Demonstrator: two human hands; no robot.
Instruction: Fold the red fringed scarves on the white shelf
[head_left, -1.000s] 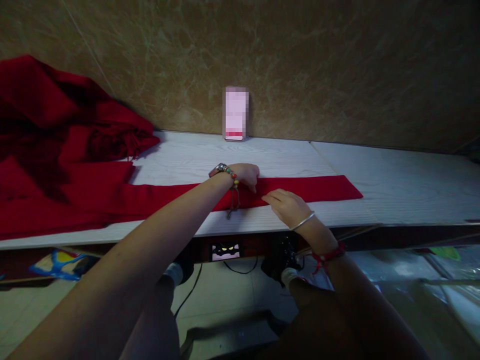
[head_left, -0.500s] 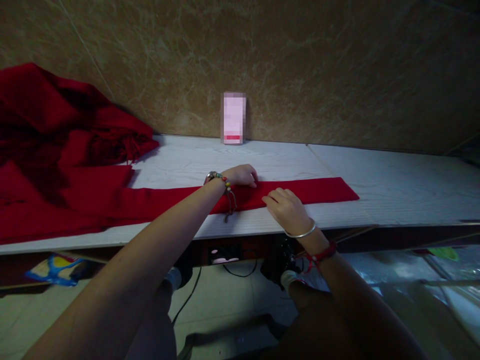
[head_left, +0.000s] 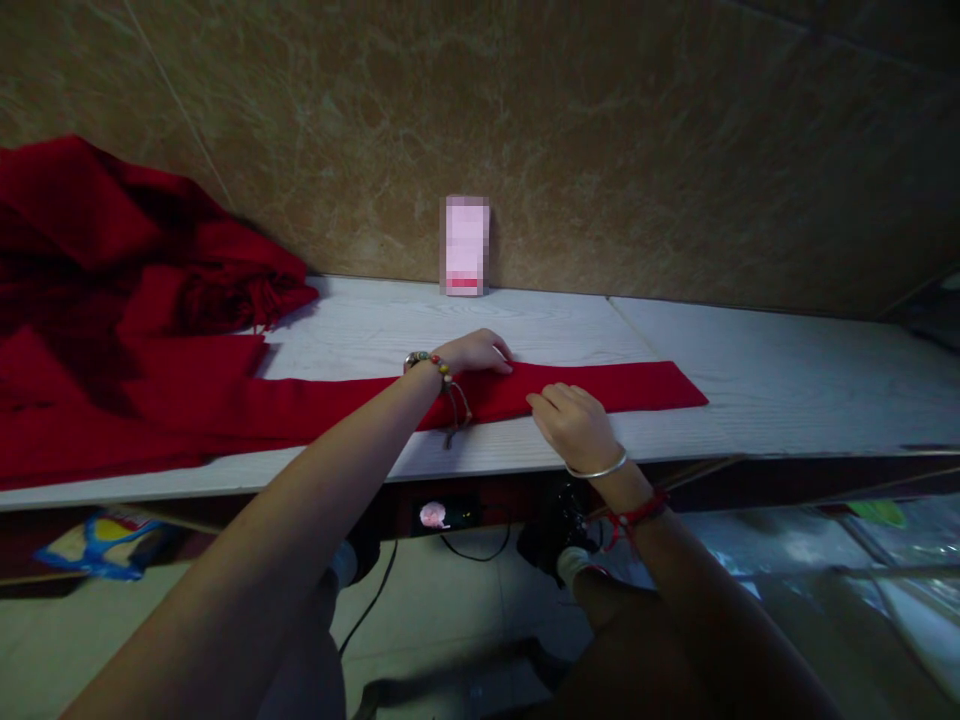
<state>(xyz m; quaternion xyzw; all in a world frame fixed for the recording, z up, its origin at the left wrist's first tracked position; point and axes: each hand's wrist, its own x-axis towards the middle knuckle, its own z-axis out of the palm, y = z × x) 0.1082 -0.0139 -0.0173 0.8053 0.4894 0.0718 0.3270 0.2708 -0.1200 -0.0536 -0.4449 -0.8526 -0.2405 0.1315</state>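
A long red cloth strip (head_left: 622,385) lies flat across a white table (head_left: 787,380). My left hand (head_left: 476,352), with a beaded bracelet on the wrist, rests on the strip's far edge, fingers stretched along it. On the strip's near edge lies my right hand (head_left: 574,422), fingers curled and pressed on the cloth; a silver bangle and a red string circle that wrist. The strip's right end (head_left: 679,385) sits free beyond both hands.
A heap of red cloth (head_left: 112,300) covers the table's left end. A pink phone (head_left: 465,245) leans against the brown marbled wall at the back. Under the table are cables, a lit box (head_left: 442,515) and my feet in dark shoes.
My left hand has flattened out along the strip's far edge, and my right hand has slid slightly back toward me on the cloth. The view has tilted up a little.
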